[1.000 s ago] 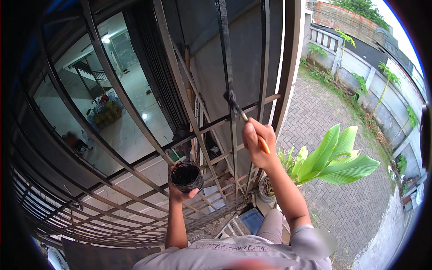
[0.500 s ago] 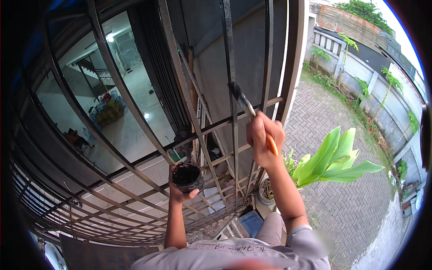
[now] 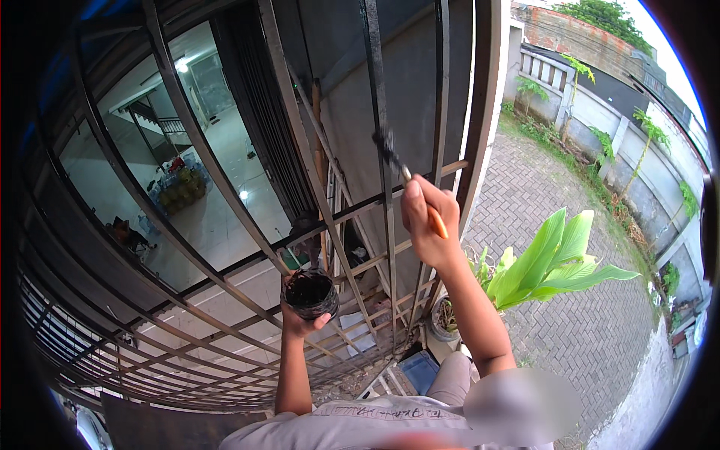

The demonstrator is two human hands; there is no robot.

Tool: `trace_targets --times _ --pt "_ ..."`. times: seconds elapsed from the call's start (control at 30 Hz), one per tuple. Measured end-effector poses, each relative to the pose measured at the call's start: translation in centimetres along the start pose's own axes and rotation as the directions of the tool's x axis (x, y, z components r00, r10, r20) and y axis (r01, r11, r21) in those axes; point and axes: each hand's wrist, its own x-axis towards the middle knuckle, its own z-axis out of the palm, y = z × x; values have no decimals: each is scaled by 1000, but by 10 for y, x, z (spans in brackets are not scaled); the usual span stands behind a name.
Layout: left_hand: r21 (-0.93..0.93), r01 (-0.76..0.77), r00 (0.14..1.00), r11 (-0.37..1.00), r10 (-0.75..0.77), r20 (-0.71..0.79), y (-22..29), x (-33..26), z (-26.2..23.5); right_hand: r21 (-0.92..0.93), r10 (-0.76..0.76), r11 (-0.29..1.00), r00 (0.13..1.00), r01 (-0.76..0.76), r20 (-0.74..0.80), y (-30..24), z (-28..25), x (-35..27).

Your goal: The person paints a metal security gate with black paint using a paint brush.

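My right hand (image 3: 430,217) is closed round the orange handle of a paintbrush (image 3: 405,171). The black, wet-looking bristles lie against an upright bar of the metal grille (image 3: 386,225), just above a crossbar. Above the brush that bar looks glossy black, while lower bars show a duller brown-grey. Lower and to the left, my left hand (image 3: 301,324) grips a small black container (image 3: 310,295) from below and the side. Its mouth faces up, and dark paint coats the inside.
Behind the grille lies a tiled room with several bottles (image 3: 180,191) on its floor. A leafy potted plant (image 3: 544,266) stands right of my right forearm, on a paved yard (image 3: 555,345) bordered by a wall. Poles (image 3: 319,135) lean behind the bars.
My right hand has moved slightly left and up with the paintbrush, and the bristles have shifted a little along the bar. My left hand and the container have stayed in place.
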Motion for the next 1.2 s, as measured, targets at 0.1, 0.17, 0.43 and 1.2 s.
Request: trace_targets --times 0.1,0.17,0.43,1.2 --pt "-2 -30 999 1000 30 -21 3 0 0 29 -35 999 999 35 -1 -11 -11 -15" --pt "-15 -15 1000 1000 15 -10 3 -1 2 49 -85 995 996 86 -26 -14 -11 -8" --pt "-18 -47 999 999 47 -16 4 -2 2 12 -39 999 999 39 4 -18 -13 -1" --pt "183 -28 979 983 -10 205 -72 -19 -52 -12 -343 939 935 344 -94 -9 -3 36"
